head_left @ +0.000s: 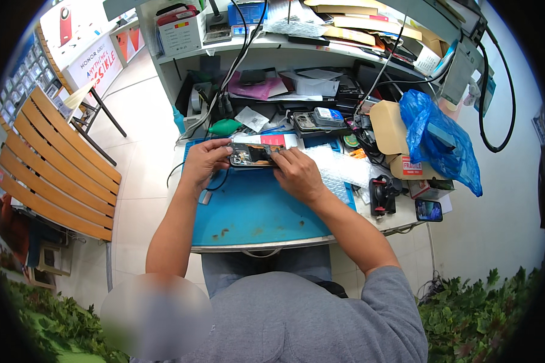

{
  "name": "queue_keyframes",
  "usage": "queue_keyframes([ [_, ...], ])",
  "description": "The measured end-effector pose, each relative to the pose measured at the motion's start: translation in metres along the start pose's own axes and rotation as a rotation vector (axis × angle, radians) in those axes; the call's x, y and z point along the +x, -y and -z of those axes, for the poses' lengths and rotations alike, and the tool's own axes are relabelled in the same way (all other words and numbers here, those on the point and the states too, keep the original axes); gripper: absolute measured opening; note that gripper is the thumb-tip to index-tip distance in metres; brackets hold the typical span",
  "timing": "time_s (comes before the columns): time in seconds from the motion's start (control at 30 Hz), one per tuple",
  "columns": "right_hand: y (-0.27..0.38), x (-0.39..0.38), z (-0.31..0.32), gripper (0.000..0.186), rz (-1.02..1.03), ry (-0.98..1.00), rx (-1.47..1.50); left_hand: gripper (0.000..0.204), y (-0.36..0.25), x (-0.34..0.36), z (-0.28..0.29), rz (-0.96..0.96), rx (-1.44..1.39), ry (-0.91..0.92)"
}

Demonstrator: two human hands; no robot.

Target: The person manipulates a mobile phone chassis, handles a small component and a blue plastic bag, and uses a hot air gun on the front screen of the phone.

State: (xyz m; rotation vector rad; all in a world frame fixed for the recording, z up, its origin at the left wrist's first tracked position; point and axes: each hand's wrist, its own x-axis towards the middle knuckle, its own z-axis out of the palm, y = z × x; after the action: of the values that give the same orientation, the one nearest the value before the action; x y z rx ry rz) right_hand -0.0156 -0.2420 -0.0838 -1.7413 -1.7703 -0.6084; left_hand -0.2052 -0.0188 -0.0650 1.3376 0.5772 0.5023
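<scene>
An opened smartphone (254, 155) with its inner parts bare is held level above the blue work mat (254, 212). My left hand (204, 161) grips its left end between thumb and fingers. At the other end, my right hand (299, 174) has its fingers closed on the phone's right side, the fingertips over the inner parts. Whether a small part or tool sits in those right fingertips is too small to tell. A small pale piece (207, 197) lies on the mat below my left hand.
Right of the mat lie bubble wrap (342, 166), a black clamp-like holder (383, 195), a lit phone (429, 210) and a cardboard box (387, 130) under a blue plastic bag (442, 142). Behind are a green blower bulb (225, 127), a boxed shelf and hanging cables. A slatted wooden chair (60, 163) stands left.
</scene>
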Motion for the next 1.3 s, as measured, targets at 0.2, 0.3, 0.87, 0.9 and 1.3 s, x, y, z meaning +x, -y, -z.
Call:
queue_keyframes([
  [0.2, 0.017, 0.002, 0.016, 0.034, -0.08, -0.156, 0.135, 0.036, -0.031, -0.037, -0.012, -0.116, -0.087, 0.061],
  [0.3, 0.032, -0.002, 0.037, 0.029, -0.326, -0.105, 0.571, 0.035, -0.046, -0.059, -0.02, -0.25, 0.045, 0.087],
  [0.87, 0.047, -0.032, 0.032, 0.04, -0.089, 0.159, 0.388, 0.078, 0.027, -0.095, 0.003, -0.278, 0.147, 0.171],
  [0.9, 0.048, -0.035, 0.032, 0.04, -0.06, 0.205, 0.39, 0.078, 0.028, -0.101, 0.001, -0.262, 0.142, 0.166],
  [1.3, 0.05, -0.034, 0.024, 0.015, -0.15, 0.369, 0.526, 0.107, 0.045, -0.122, 0.01, -0.155, 0.245, 0.164],
])
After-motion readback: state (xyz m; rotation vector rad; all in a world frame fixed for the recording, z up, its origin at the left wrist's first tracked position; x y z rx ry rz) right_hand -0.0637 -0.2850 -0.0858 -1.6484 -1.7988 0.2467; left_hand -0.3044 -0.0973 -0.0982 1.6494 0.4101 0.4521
